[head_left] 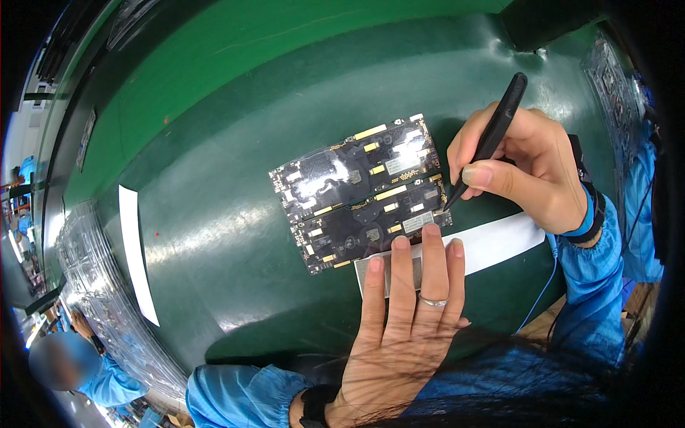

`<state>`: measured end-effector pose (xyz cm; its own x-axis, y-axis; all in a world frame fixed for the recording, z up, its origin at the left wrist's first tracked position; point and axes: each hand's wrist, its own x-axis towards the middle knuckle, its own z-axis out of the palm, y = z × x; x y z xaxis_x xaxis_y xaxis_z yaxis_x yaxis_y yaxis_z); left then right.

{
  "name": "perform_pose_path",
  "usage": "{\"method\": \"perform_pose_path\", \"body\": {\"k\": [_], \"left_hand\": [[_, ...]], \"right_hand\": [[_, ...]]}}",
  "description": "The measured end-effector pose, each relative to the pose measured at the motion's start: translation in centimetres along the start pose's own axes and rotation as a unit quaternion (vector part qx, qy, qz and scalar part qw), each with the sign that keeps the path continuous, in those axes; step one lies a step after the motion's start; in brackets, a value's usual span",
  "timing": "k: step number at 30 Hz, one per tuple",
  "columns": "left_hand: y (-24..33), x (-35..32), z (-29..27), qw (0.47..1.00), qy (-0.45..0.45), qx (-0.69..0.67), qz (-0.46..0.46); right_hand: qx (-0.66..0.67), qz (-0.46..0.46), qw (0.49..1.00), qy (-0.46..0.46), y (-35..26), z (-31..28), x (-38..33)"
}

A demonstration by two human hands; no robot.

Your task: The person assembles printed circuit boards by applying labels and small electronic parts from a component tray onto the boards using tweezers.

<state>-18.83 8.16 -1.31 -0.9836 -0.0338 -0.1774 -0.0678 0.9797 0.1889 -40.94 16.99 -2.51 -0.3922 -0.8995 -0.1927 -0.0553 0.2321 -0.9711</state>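
Note:
Two joined black circuit boards, an upper one [335, 167] and a lower one [349, 232], lie slightly tilted on the green mat, with yellow and silver-grey patches on them. My left hand [410, 307] lies flat with its fingers spread. Its fingertips rest at the lower board's near edge and over a white paper strip [503, 246] with a grey patch at its left end. In my right hand [524, 167] is a black pen-shaped tool [496, 132], gripped between thumb and fingers. Its thin tip points down at the lower board's right end, by a small light piece [439, 212].
Another white strip [138, 253] lies at the left. Stacked clear plastic trays [107, 299] stand along the left edge, and more trays [614, 85] at the far right. A dark stand [542, 25] rises at the back. Another person [107, 378] in blue is at lower left.

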Motion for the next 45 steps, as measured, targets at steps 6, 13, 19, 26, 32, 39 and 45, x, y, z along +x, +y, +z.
{"method": "perform_pose_path", "body": {"k": [6, 13, 19, 26, 32, 39, 45], "left_hand": [[0.0, -0.1, 0.3, 1.000, 0.016, 0.006, -0.001], [0.0, 0.1, 0.4, 1.000, 0.019, 0.014, -0.003], [0.3, 0.1, 1.2, 0.999, 0.041, 0.011, -0.005], [-0.2, -0.2, -1.4, 1.000, -0.006, -0.007, -0.014], [1.3, -2.0, -1.3, 0.994, -0.090, -0.037, 0.041], [1.7, -2.1, -0.5, 0.997, -0.066, -0.027, 0.036], [1.7, -2.0, -0.4, 0.997, -0.054, -0.041, 0.031]], "right_hand": [[-0.018, -0.004, 1.000, -0.019, -0.3, 0.0, 0.8], [-0.022, 0.011, 0.999, -0.035, -0.5, -0.2, 1.0], [-0.025, 0.010, 0.999, -0.041, -0.7, -0.3, 0.8], [-0.134, -0.138, 0.980, 0.049, -2.3, 0.9, -0.7], [-0.127, -0.182, 0.975, -0.034, 0.3, 2.5, -1.4], [-0.119, -0.179, 0.976, -0.009, 0.9, 2.6, -0.8], [-0.123, -0.180, 0.976, -0.015, 0.9, 2.7, -0.8]]}}
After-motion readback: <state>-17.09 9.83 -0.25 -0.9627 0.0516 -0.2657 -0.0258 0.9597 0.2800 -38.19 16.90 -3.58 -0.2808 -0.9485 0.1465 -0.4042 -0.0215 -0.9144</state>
